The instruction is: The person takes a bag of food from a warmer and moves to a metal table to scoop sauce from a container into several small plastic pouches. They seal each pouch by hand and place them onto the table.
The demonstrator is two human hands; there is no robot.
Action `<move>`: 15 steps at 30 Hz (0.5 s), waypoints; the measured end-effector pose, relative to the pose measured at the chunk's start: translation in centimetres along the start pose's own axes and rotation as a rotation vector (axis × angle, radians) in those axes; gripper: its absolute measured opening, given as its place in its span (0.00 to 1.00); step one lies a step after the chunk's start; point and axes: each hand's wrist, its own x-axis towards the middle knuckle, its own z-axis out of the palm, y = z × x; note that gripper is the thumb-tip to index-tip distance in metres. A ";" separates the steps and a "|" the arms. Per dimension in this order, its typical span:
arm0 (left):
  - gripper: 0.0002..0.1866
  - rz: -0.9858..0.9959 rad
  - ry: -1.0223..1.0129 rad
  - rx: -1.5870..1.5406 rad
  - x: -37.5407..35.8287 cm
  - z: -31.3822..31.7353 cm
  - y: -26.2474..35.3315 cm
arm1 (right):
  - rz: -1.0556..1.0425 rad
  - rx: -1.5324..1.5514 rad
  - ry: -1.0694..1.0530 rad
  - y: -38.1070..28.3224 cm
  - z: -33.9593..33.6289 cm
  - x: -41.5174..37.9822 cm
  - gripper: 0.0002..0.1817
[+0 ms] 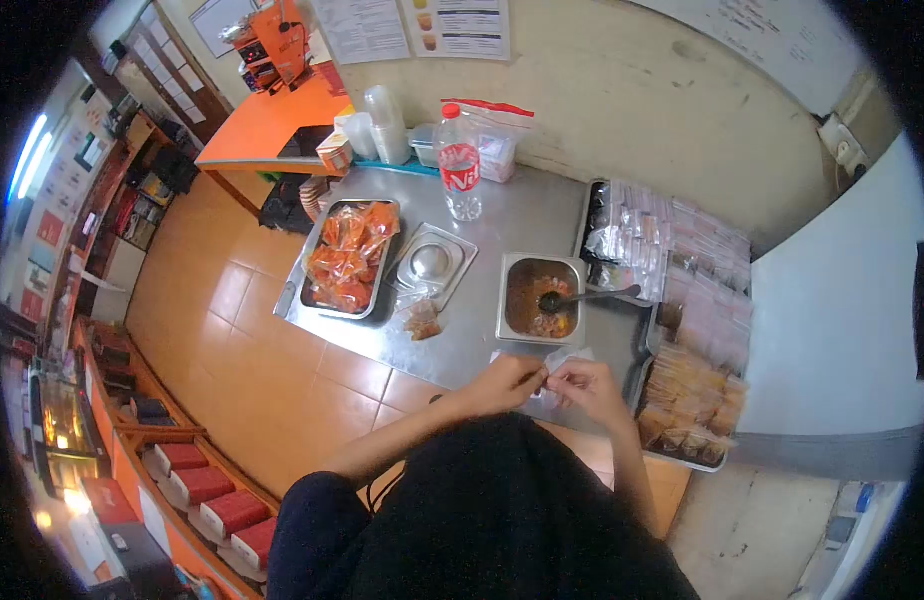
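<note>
My left hand (504,384) and my right hand (592,390) meet at the near edge of the steel table, fingers pinched together. Between them is a small clear plastic bag (570,356), partly covered by the fingers. Just beyond stands a square steel container (506,328) of reddish-brown chunky food, with a dark ladle (612,295) resting in it, handle over the right rim. Left of it lie a steel lid (429,265) and a small filled plastic packet (422,321).
A steel tray (307,298) of bagged orange food stands at the left. A red-capped bottle (462,170) and stacked plastic cups (386,130) are at the back. Trays on the right hold many filled packets (687,400). An orange table (272,125) stands back left.
</note>
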 end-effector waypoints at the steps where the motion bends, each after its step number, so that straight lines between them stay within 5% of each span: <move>1: 0.13 0.020 0.022 0.152 -0.3 -0.3 0.0 | -0.074 -0.096 0.064 1.3 0.9 0.4 0.06; 8: 0.11 -0.094 0.344 0.404 -0.8 -2.3 -0.6 | -0.362 -0.776 0.504 -1.5 4.5 2.5 0.12; 10: 0.13 -0.008 0.542 0.359 -1.0 -3.2 2.2 | -0.454 -0.781 0.573 -1.6 5.4 3.4 0.10; 15: 0.13 0.146 0.546 0.498 0.0 -4.4 -0.2 | -0.666 -0.802 0.684 -3.6 7.6 5.3 0.07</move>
